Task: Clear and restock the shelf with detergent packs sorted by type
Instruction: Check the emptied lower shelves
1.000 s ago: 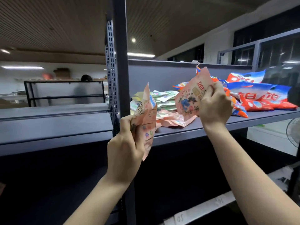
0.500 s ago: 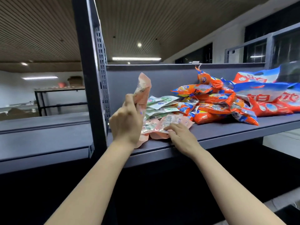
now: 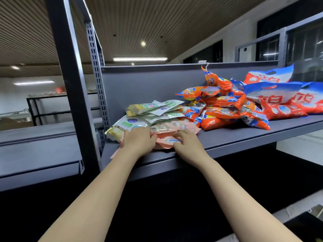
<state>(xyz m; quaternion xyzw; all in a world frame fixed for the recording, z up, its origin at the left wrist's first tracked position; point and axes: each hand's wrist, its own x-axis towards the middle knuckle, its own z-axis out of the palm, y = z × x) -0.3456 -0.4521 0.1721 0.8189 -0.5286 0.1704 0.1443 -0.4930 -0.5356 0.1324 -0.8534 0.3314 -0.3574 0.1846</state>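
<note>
On the dark grey shelf (image 3: 244,137), flat pink detergent packs (image 3: 167,128) lie in a low pile near the front edge. My left hand (image 3: 138,141) lies palm down on one pink pack, fingers bent over it, and the pack's corner sticks out under my wrist. To its right, my right hand (image 3: 187,143) rests with spread fingers on the pile's front. Green-and-white packs (image 3: 152,109) are stacked behind the pink ones. Orange packs (image 3: 222,103) are heaped to the right, and large blue-and-red bags (image 3: 279,100) lie beyond them.
A perforated grey upright post (image 3: 70,84) stands just left of the packs. Left of that post another grey shelf (image 3: 35,152) runs on. The shelf's back panel (image 3: 148,84) rises behind the piles. Bare shelf surface lies in front of the orange heap.
My left hand has lowered its upright pink pack flat onto the pile. My right hand has stayed on the pink packs, and the camera has moved closer.
</note>
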